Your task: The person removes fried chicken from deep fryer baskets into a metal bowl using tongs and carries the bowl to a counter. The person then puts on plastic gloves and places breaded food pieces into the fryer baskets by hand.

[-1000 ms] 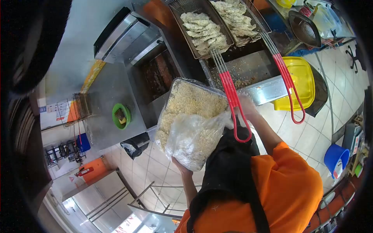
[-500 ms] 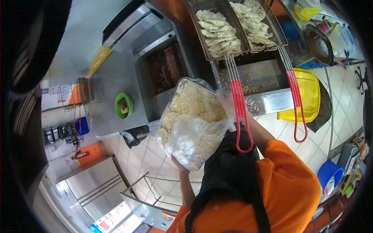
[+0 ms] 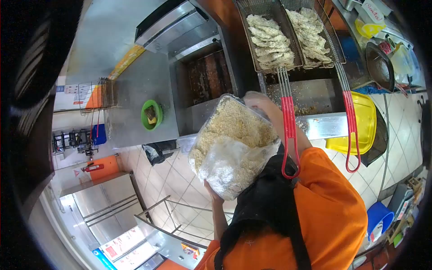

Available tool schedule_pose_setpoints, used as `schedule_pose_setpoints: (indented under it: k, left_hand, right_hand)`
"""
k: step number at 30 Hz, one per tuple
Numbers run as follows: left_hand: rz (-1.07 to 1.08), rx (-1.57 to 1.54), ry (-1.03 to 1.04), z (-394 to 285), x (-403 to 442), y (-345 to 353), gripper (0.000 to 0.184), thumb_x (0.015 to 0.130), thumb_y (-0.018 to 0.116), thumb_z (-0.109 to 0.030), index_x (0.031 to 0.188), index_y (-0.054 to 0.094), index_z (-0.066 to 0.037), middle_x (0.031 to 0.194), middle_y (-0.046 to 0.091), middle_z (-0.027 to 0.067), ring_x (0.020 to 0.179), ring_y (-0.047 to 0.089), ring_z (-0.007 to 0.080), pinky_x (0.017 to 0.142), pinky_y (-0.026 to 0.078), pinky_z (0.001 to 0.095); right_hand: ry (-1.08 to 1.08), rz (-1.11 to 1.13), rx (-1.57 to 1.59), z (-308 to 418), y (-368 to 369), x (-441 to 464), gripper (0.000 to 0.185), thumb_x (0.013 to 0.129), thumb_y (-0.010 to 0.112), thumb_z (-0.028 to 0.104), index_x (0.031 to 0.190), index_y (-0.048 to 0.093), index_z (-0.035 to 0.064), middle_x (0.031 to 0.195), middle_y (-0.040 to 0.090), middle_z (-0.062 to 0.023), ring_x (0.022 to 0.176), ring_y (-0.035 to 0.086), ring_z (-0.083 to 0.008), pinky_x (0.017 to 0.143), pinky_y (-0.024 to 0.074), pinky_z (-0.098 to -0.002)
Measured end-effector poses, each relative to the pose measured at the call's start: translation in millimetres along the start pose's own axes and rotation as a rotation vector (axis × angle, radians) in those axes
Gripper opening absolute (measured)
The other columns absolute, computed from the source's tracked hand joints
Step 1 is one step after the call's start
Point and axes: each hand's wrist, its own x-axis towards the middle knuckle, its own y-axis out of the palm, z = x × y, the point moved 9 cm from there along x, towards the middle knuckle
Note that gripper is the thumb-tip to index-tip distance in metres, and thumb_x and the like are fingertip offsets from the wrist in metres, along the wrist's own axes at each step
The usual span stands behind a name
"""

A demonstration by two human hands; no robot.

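Observation:
A clear tub of pale yellow crumbs (image 3: 236,119) is held tilted in front of my body, with crinkled clear plastic film (image 3: 229,162) over its near part. My left hand (image 3: 214,192) holds the tub's lower left edge; its fingers are partly hidden beneath. At the upper right corner, my right hand (image 3: 256,100), in what looks like a clear plastic glove, grips the rim. To the right of the tub, two wire fryer baskets (image 3: 299,49) hold rows of pale coated strips (image 3: 271,42). Their red handles (image 3: 289,130) extend towards my right arm.
A green bowl (image 3: 152,114) with a dark and yellow item inside stands on the steel counter (image 3: 130,94). Beside it is a recessed steel well (image 3: 209,83). A yellow tub (image 3: 360,123) sits at the right, above a tiled floor (image 3: 182,173). A metal railing (image 3: 155,207) stands lower left.
My right hand has shifted from the tub's right side to its upper corner. The tub sits slightly further right in view, and the whole view has moved a little.

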Motion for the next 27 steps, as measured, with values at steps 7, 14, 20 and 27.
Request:
schedule_pose_setpoints:
  k: [7, 14, 20, 27]
  left_hand:
    - [0.025, -0.052, -0.019, 11.3, 4.9, -14.0, 0.077, 0.094, 0.025, -0.064, 0.150, 0.023, -0.011, 0.147, 0.037, 0.0140, 0.132, 0.039, 0.0351, 0.109, 0.034, 0.0489]
    - [0.062, -0.087, -0.061, 15.9, 10.1, -18.5, 0.076, 0.094, 0.024, -0.063, 0.150, 0.023, -0.011, 0.147, 0.036, 0.0135, 0.132, 0.039, 0.0343, 0.109, 0.035, 0.0488]
    - [0.018, -0.048, -0.055, 9.6, 9.0, -13.2, 0.078, 0.094, 0.026, -0.064, 0.150, 0.024, -0.010, 0.147, 0.036, 0.0140, 0.132, 0.039, 0.0351, 0.109, 0.035, 0.0495]
    - [-0.005, 0.109, 0.010, -32.6, -9.2, -6.7, 0.088, 0.088, 0.034, -0.071, 0.151, 0.021, -0.011, 0.150, 0.033, 0.0140, 0.134, 0.037, 0.0369, 0.109, 0.035, 0.0513]
  right_hand:
    - [-0.029, -0.882, 0.808, -22.5, -43.7, -42.6, 0.035, 0.086, 0.060, 0.023, 0.112, 0.063, -0.0005, 0.104, 0.065, -0.0194, 0.097, 0.063, -0.0326, 0.084, 0.0502, -0.0394]
    - [0.249, -0.726, 0.014, 45.5, -52.5, -151.1, 0.031, 0.090, 0.058, 0.020, 0.113, 0.058, -0.0007, 0.098, 0.064, -0.0181, 0.086, 0.064, -0.0329, 0.072, 0.0507, -0.0434]
    - [0.135, -0.595, 0.202, 45.0, -33.3, -128.0, 0.028, 0.089, 0.058, 0.017, 0.111, 0.058, -0.0008, 0.086, 0.064, -0.0233, 0.079, 0.065, -0.0391, 0.067, 0.0501, -0.0483]
    - [0.231, -0.534, 0.442, 53.4, -45.3, -125.5, 0.027, 0.088, 0.058, 0.018, 0.111, 0.061, 0.0044, 0.087, 0.064, -0.0285, 0.079, 0.064, -0.0432, 0.067, 0.0499, -0.0469]
